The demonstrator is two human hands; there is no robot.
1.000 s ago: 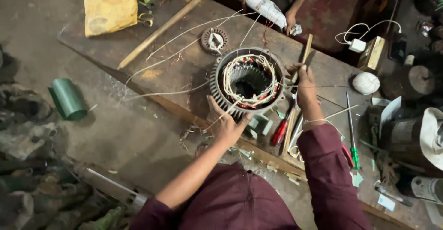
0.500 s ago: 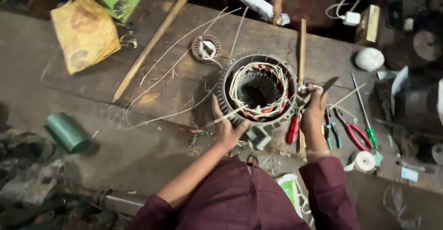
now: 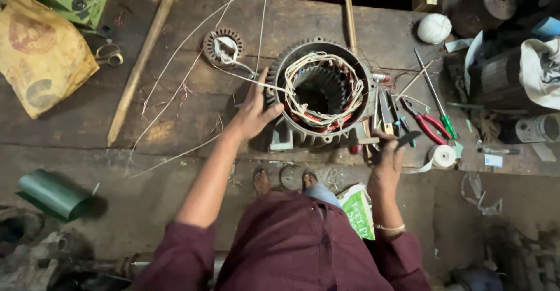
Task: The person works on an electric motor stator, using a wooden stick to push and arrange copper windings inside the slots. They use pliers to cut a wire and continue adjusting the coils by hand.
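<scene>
My left hand [image 3: 254, 113] lies flat and open against the outer left wall of the motor stator [image 3: 322, 89], which stands near the front edge of the wooden surface [image 3: 175, 110], its pale winding wires [image 3: 303, 69] looped around the bore. My right hand [image 3: 389, 159] is closed around a dark flat tool [image 3: 406, 139] just right of the stator, beside red-handled pliers [image 3: 424, 123] and a roll of white tape [image 3: 443, 155].

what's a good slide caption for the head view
Left hand steadies a motor stator on a wooden workbench; right hand grips a dark tool.
</scene>
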